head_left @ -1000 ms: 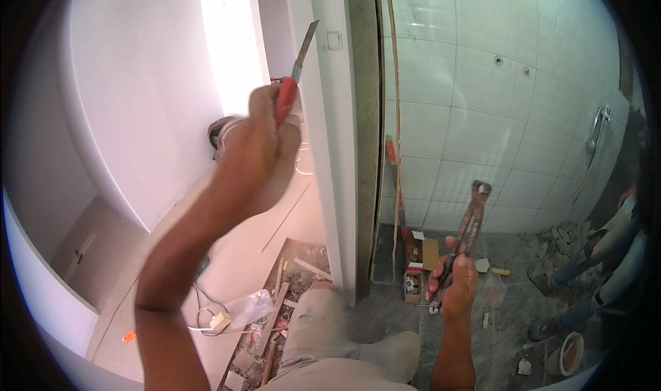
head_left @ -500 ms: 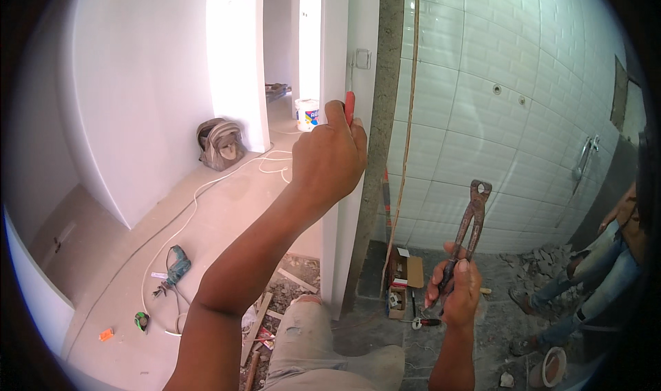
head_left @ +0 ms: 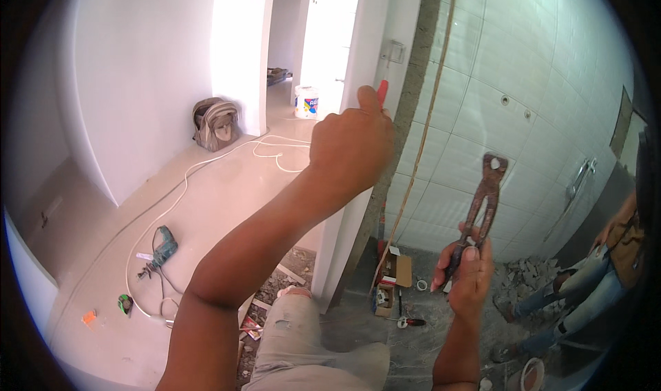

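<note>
My left hand is raised in front of a white door frame, fingers closed round a red-handled screwdriver. Its thin shaft points up toward a small metal plate set in the frame; whether the tip touches it I cannot tell. Lower on the right, my right hand grips rusty pincers by the handles, jaws upward. The pincers stand clear of the white tiled wall behind them.
A cordless-looking drill, a white cable, a backpack and a white bucket are on the left floor. An open cardboard box, rubble and another person's legs are on the right.
The view has tilted, so the door frame now leans to the right. Both hands appear farther right, the pincers also higher; each hand keeps its tool.
</note>
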Demonstrator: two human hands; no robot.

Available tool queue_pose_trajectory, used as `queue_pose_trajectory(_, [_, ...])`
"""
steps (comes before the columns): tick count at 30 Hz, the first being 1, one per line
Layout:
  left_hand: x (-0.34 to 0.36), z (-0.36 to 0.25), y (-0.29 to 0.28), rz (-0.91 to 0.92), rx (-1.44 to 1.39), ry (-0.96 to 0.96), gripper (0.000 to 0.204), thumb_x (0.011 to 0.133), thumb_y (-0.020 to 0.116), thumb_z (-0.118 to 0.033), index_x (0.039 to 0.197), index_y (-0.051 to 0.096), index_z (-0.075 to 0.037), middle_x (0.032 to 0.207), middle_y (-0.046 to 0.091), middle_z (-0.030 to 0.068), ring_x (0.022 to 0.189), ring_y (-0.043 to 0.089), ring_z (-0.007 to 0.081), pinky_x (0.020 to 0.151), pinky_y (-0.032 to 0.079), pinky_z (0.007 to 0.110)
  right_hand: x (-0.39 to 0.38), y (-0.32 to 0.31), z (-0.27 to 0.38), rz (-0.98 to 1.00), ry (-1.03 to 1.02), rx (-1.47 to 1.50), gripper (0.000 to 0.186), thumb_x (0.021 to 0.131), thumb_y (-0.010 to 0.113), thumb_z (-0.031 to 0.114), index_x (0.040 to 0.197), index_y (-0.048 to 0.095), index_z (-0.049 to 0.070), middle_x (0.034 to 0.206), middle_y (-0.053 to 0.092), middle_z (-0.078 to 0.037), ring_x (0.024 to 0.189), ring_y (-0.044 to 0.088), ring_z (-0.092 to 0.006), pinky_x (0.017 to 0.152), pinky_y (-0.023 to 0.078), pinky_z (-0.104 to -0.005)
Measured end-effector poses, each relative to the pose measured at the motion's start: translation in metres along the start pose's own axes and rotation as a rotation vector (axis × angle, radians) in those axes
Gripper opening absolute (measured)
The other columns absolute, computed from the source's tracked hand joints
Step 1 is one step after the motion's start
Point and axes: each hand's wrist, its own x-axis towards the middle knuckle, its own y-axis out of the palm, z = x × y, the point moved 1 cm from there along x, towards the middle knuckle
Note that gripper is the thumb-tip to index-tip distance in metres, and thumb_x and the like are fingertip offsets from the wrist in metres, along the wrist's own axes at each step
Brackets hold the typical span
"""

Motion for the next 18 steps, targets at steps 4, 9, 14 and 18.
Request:
queue_pose_trajectory(4, [0.003,0.000,0.002,0.048,-0.059,-0.019,0.027,0.102,0.047,-0.024,0.105,0.045,0.003,0.066,0.065,0.0255,0.058,0.065,0.0463,0.061,0.052,0.057,0.026,-0.006,0.017,-0.052,-0.178,-0.221,0.042,0.111,0.038,0.033,0.134,0.045,-0.001,0.080,0.058,-0.008,0.054,0.052,-0.0103,0.046,0.044,-0.0269])
queue_pose_trajectory(9, [0.007,0.003,0.002,0.115,-0.098,0.013,0.026,0.103,0.047,-0.024,0.104,0.045,0.002,0.066,0.066,0.0244,0.058,0.066,0.0448,0.059,0.052,0.056,0.065,-0.003,0.042,-0.050,-0.267,-0.521,0.037,0.112,0.037,0.029,0.132,0.048,0.001,0.080,0.057,-0.005,0.056,0.050,-0.0084,0.048,0.042,-0.0257])
queue_pose_trajectory(14, [0.008,0.002,0.008,0.089,-0.120,0.007,0.025,0.103,0.047,-0.024,0.104,0.045,0.001,0.066,0.066,0.0234,0.058,0.067,0.0429,0.059,0.054,0.054,0.111,0.006,0.066,-0.058,-0.440,-0.770,0.031,0.113,0.040,0.025,0.126,0.055,0.001,0.079,0.057,-0.003,0.058,0.051,-0.0062,0.050,0.041,-0.0239])
queue_pose_trajectory(18, [0.007,0.002,0.013,0.089,-0.102,0.013,0.025,0.104,0.047,-0.024,0.103,0.044,0.001,0.064,0.066,0.0220,0.057,0.067,0.0423,0.058,0.055,0.054,0.128,0.012,0.077,-0.026,-0.450,-0.801,0.031,0.113,0.042,0.026,0.125,0.056,0.002,0.076,0.057,-0.001,0.058,0.050,-0.0054,0.050,0.041,-0.0233])
